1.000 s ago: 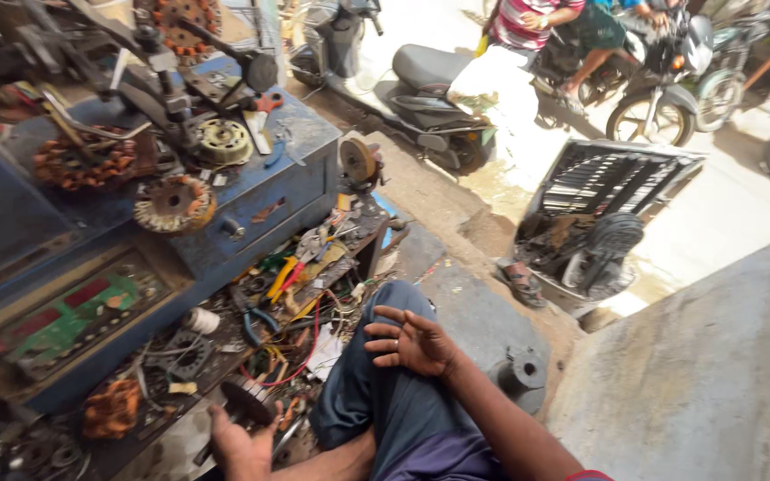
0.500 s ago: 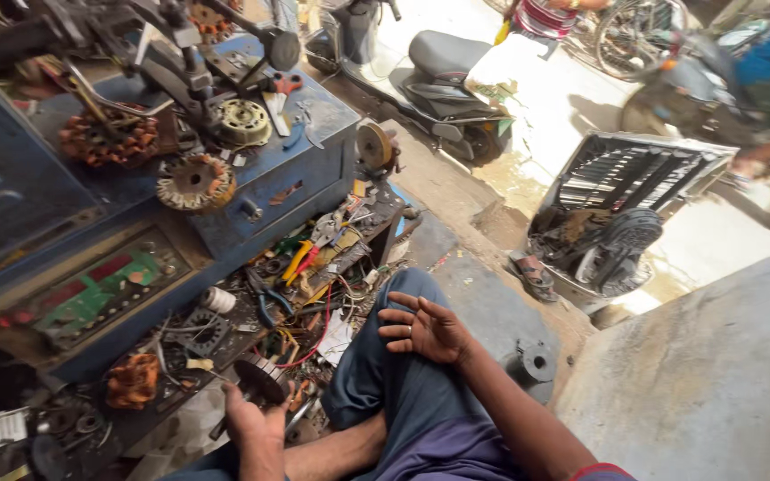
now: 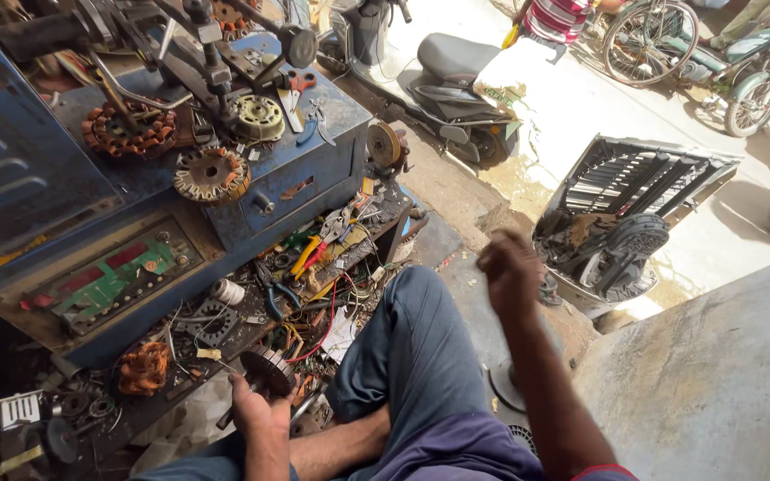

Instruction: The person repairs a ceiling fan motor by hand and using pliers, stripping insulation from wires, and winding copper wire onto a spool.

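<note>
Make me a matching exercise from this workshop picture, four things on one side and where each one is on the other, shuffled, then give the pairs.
Things:
1. left hand
2. right hand
3. scooter
4. green circuit board

Places:
A. parked on the sunlit ground beyond the blue workbench
B. raised in the air above the knee, blurred
C. low at the bench's edge, on a dark round toothed part
D. in the bench's front panel

Pairs: 1-C, 2-B, 3-A, 4-D
</note>
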